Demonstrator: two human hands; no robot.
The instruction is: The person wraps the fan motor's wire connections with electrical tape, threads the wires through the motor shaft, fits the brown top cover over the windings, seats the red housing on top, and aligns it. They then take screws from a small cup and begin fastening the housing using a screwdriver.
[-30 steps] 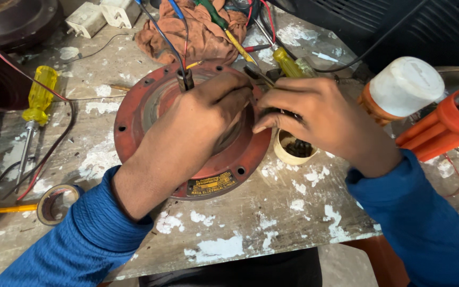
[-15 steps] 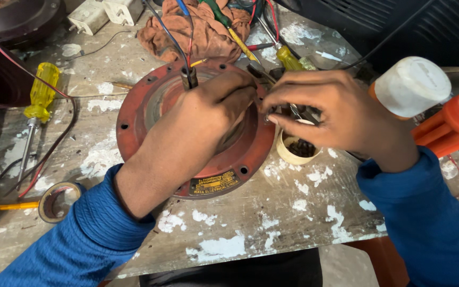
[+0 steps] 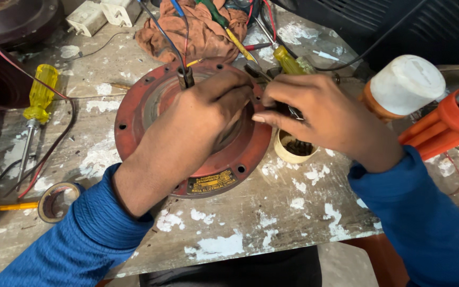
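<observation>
A round red metal motor cover (image 3: 134, 106) with bolt holes and a small plate at its front lies on the worn table (image 3: 251, 228). My left hand (image 3: 197, 122) rests over its middle, fingers curled on the inner rim beside a dark shaft (image 3: 185, 77) where blue, black and red wires enter. My right hand (image 3: 325, 114) is at the cover's right edge, pinching a thin dark metal tool (image 3: 293, 111) whose tip points toward my left fingers. Below it sits a small cream cup (image 3: 293, 149) with dark bits inside.
A yellow-handled screwdriver (image 3: 38, 101) and a tape roll (image 3: 57, 202) lie at the left. A brown rag (image 3: 197, 32), another yellow screwdriver (image 3: 290, 62) and white plugs (image 3: 102, 13) are at the back. An orange bottle with a white cap (image 3: 405, 85) and an orange tool (image 3: 442, 127) stand right.
My right hand has slid a little left along the cover's edge, closer to my left fingers. The view has shifted slightly; the cover stays in place.
</observation>
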